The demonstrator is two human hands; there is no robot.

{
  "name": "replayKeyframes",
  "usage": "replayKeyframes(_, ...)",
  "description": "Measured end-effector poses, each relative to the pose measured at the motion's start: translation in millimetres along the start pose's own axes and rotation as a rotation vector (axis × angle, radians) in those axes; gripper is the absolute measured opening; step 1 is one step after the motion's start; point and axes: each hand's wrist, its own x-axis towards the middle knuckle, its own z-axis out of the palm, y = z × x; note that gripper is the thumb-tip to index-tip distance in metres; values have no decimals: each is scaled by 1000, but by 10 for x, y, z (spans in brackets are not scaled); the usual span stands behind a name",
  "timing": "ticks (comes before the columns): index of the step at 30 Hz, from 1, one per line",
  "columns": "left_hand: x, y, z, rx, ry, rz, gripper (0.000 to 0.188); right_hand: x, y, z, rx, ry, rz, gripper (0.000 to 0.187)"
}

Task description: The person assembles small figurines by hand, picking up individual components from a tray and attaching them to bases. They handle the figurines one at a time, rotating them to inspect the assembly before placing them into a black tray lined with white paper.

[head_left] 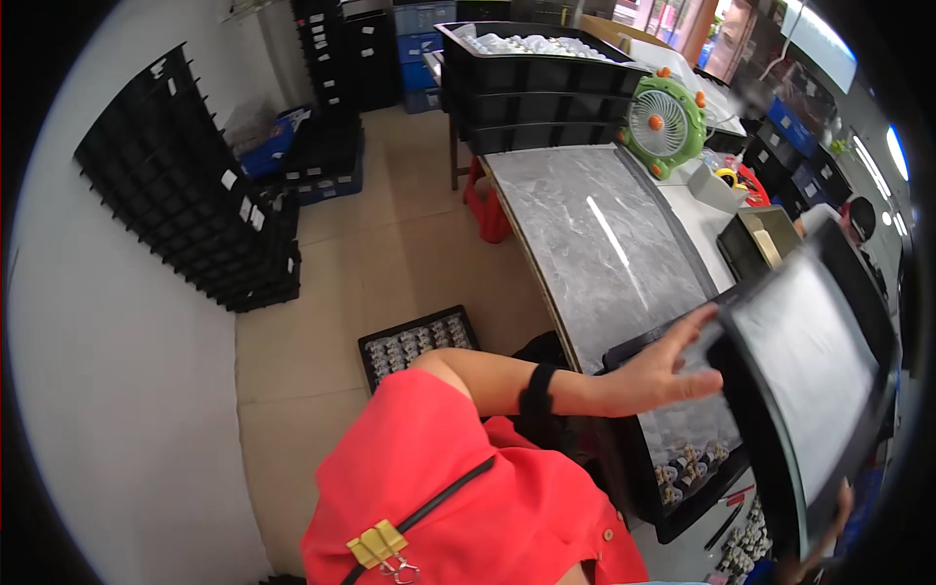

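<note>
My left hand (663, 372) reaches in with its fingers spread, close to the near edge of a tilted black tray (756, 419). Whether its fingertips touch that edge I cannot tell. A whitish sheet (814, 361) lines the tilted tray. My right hand (837, 522) is at the tray's lower right edge, fingers curled round it and partly hidden. Below my left hand a second black tray (673, 526) lies on the table, with several small metal-and-white parts (690, 470) along its near end and a pale sheet inside.
The grey marbled table (595, 234) bears stacked black crates (546, 97) and a green fan (663, 125). A parts tray (414, 343) lies on the floor, near a red stool (485, 205). Black trays (185, 175) are stacked by the wall. Loose parts (746, 541) lie at lower right.
</note>
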Motion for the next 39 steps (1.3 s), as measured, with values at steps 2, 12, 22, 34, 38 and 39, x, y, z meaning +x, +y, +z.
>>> replayKeyframes(2, -23, 179, -140, 21, 188, 100, 90, 174, 440, 695, 458, -70, 246, 51)
replayKeyframes(12, -117, 476, -1812, 16, 784, 197, 52, 910, -1161, 2947, 1321, -433, 902, 20)
replayKeyframes(22, 33, 141, -2687, 116, 842, 185, 46, 651, -1142, 3422, 1332, -877, 1167, 10)
replayKeyframes(34, -164, 152, -2406, 427, 838, 187, 75, 677, -843, 2401, 1160, -848, 853, 40)
replayKeyframes(38, -140, 641, -1593, 459, 421, 306, 50, 524, -610, 2365, 1264, -735, 948, 41)
replayKeyframes(39, -175, 717, -1396, 403, 257, 262, 50, 523, -548, 2407, 1357, -694, 953, 39)
